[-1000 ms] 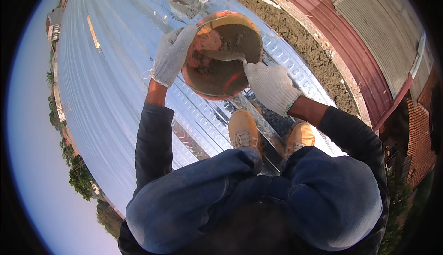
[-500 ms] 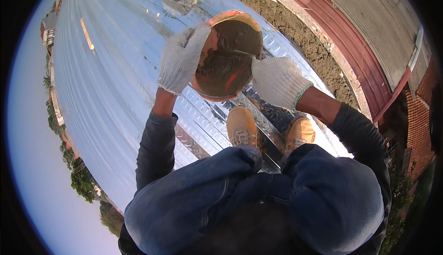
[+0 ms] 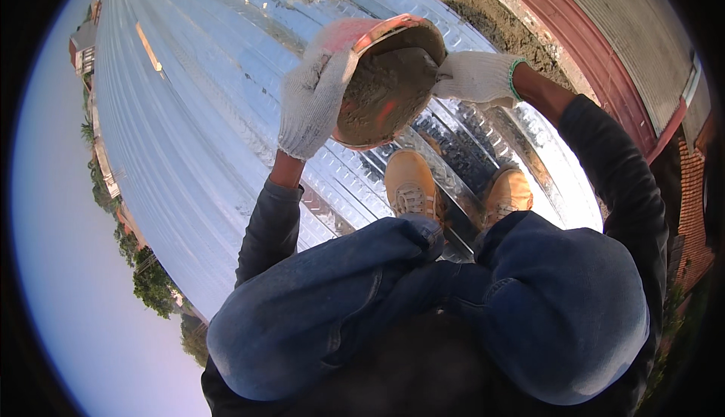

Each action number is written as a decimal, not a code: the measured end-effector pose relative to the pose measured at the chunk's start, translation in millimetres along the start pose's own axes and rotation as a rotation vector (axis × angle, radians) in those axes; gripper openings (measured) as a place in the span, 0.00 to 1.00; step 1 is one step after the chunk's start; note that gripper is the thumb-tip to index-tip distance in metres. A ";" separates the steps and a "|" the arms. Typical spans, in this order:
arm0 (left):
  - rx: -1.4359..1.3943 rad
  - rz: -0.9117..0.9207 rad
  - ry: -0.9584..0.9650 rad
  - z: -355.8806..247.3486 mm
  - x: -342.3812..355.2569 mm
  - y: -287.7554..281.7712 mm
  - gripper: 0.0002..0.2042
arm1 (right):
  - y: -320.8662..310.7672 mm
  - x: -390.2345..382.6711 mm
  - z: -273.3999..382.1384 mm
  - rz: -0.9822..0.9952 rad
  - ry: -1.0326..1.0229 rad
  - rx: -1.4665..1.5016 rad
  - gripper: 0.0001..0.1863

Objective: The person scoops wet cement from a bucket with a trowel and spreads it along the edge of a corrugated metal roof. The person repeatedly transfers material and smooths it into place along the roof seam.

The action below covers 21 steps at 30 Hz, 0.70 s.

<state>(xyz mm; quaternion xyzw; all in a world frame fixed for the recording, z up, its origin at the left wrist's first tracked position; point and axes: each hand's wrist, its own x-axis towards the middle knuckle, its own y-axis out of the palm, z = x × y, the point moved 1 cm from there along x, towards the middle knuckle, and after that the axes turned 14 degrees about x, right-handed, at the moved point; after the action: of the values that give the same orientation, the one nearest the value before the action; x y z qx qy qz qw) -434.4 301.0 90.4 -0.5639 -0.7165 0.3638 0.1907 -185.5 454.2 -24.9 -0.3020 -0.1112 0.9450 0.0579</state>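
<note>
An orange-red bucket [image 3: 362,143], smeared with grey mortar [image 3: 366,115], is tilted so that its mouth faces me. My left hand [image 3: 316,96], in a white knitted glove, is closed on the bucket's left side; some fingers are hidden behind it. At the opposite rim, my right hand [image 3: 477,78], gloved the same way, is closed round a trowel [image 3: 406,75]. The trowel's mortar-coated blade lies inside the bucket, and its handle is hidden in my fist.
Beneath me lies a shiny corrugated metal roof [image 3: 204,130], with my tan shoes [image 3: 411,179] on it. A mortar strip [image 3: 491,16] runs along the far right, beside red roofing sheets [image 3: 581,47]. A wooden strip [image 3: 148,45] lies at left.
My right hand has moved up and to the right, and the trowel blade has turned within the bucket. My left hand has tilted the bucket, which sits slightly further right in view.
</note>
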 end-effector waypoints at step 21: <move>-0.404 -0.297 -0.275 47.2 12.4 -23.5 0.16 | 67.4 -23.4 49.1 0.089 -0.165 0.868 0.25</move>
<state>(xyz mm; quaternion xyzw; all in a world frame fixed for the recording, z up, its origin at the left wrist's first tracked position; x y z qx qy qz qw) -485.9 296.0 74.7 -0.4247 -0.8683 0.2548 0.0267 -198.0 376.2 10.5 -0.1778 0.3049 0.9266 0.1296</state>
